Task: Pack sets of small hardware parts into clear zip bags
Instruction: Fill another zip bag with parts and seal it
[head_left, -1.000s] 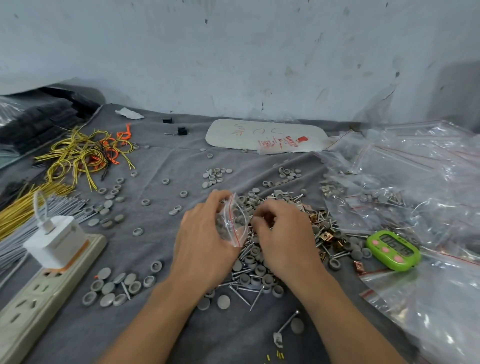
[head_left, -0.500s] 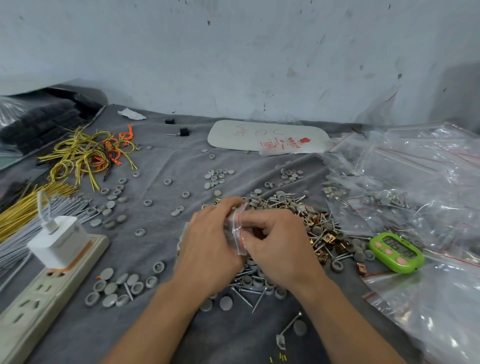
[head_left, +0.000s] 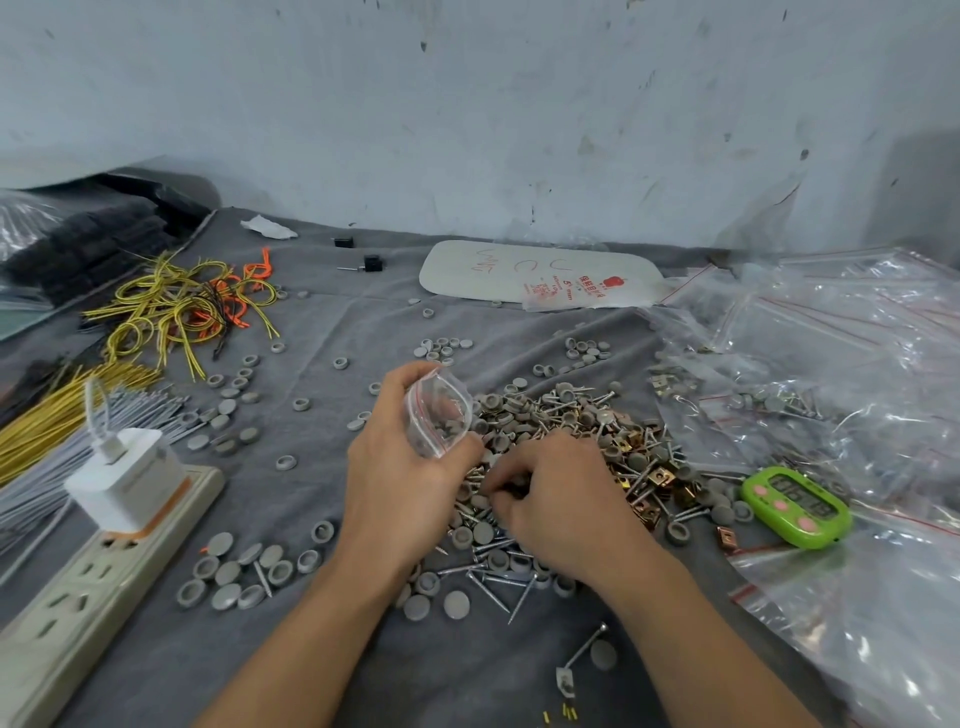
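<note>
Left hand (head_left: 400, 478) grips a small clear zip bag with a red seal strip (head_left: 439, 415), thumb and fingers curled round it. The bag is lifted off the grey cloth-covered surface (head_left: 337, 649), just over the left side of the parts pile. Dark shapes show through the plastic; can't tell if they're inside or behind it.

Right hand (head_left: 561, 499) is palm down on the mixed pile of grey round caps, silver screws and copper-coloured clips (head_left: 597, 431) at the centre of the surface. Its fingers are curled into the pile with the tips hidden, so can't tell whether it pinches anything. The hands are close together, not touching.

Loose clear zip bags (head_left: 831, 364) are heaped along the right edge, some with parts in them. A green digital timer (head_left: 795, 506) lies just beside that heap, right of the pile. A white power strip (head_left: 88, 587) sits at the left edge with a white charger block (head_left: 127, 480) plugged in. Tangled yellow and orange wires (head_left: 176, 312) are near the far-left corner. A white oval board with red marks (head_left: 535, 273) is at the far edge.
</note>
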